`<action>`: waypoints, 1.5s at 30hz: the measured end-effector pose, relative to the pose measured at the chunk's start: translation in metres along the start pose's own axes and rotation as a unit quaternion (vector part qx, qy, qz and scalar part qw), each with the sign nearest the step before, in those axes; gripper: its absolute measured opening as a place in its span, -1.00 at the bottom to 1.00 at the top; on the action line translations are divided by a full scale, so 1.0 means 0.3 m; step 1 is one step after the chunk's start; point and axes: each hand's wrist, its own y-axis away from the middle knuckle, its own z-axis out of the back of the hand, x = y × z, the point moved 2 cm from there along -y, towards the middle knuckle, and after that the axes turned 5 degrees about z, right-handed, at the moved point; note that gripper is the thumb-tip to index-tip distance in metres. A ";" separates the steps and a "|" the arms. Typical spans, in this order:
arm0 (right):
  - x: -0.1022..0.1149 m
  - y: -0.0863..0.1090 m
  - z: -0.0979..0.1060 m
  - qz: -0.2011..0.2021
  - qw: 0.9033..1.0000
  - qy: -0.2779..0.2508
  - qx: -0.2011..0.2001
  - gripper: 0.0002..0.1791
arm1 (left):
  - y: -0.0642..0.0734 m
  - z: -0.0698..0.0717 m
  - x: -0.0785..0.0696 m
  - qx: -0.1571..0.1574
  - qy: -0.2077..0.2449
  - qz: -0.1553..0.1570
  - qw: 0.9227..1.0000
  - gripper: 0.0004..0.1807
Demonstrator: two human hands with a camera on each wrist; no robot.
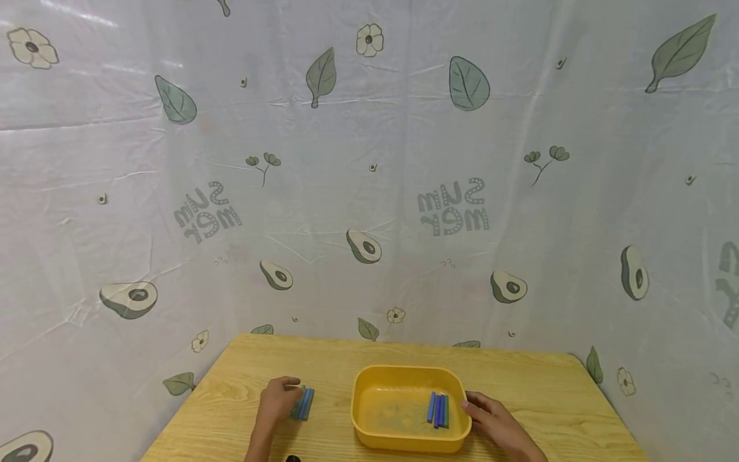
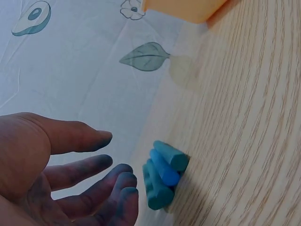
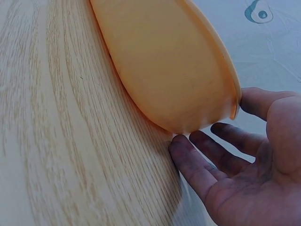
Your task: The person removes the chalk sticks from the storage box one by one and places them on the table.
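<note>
On the left of the table, several blue and teal chalk sticks (image 1: 307,405) lie side by side in a small pile. My left hand (image 1: 280,399) is just beside them; the left wrist view shows its thumb and fingers spread apart from the chalk (image 2: 162,175), with blue-green dust on the fingertips. To the right stands a yellow plastic basin (image 1: 410,443), holding several blue and green chalk sticks (image 1: 438,410) at its right end. My right hand (image 1: 495,420) grips that end, thumb at the rim and fingers against the outer wall (image 3: 160,70).
The wood-grain table (image 1: 329,359) runs back to a pale printed curtain (image 1: 369,192), which also hangs at both sides. A small dark round object (image 1: 293,459) shows at the bottom edge of the head view. Smudges of dust mark the basin's floor.
</note>
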 end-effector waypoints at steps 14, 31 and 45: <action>0.002 -0.005 0.003 -0.002 1.000 -0.003 0.001 -0.14 | 0.030 -0.044 -0.082 0.035 0.039 -0.005 0.999 -0.50; 0.005 -0.001 0.001 0.004 1.000 0.005 0.004 -0.15 | 0.076 -0.142 -0.213 0.070 0.098 -0.028 0.992 -0.49; 0.003 -0.005 0.003 0.004 1.000 0.006 0.002 -0.13 | 0.108 -0.232 -0.301 0.069 0.097 -0.054 0.991 -0.58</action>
